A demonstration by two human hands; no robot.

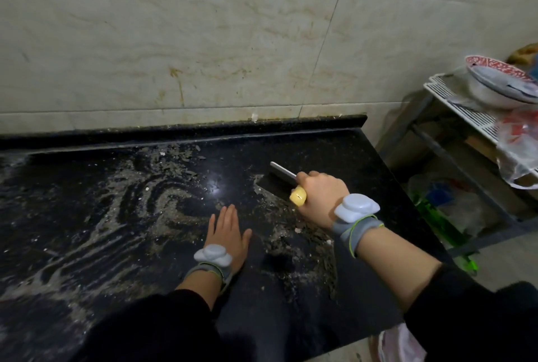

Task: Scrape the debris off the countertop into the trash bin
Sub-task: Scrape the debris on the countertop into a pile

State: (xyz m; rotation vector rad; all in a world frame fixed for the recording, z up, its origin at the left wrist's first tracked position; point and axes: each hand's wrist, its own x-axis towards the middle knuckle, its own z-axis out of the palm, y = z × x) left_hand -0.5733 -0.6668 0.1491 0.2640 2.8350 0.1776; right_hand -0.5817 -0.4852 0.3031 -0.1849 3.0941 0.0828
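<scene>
A black stone countertop (334, 152) carries grey-white smeared residue and loose debris (294, 242), thickest in a patch between my two hands and along the back edge. My right hand (320, 189) is shut on a cleaver (281, 176) by its yellow handle, the blade resting on the counter with its edge down. My left hand (228, 230) lies flat on the counter, fingers apart, holding nothing, just left of the debris patch. A pink-white bag edge (398, 344) shows below the counter's front right corner; no bin is clearly seen.
A stained tiled wall (203, 41) rises behind the counter. To the right stands a wire rack (463, 108) with a red-rimmed bowl (500, 82) and a plastic bag (518, 152). Green items and bags (445, 210) lie on the floor beneath it.
</scene>
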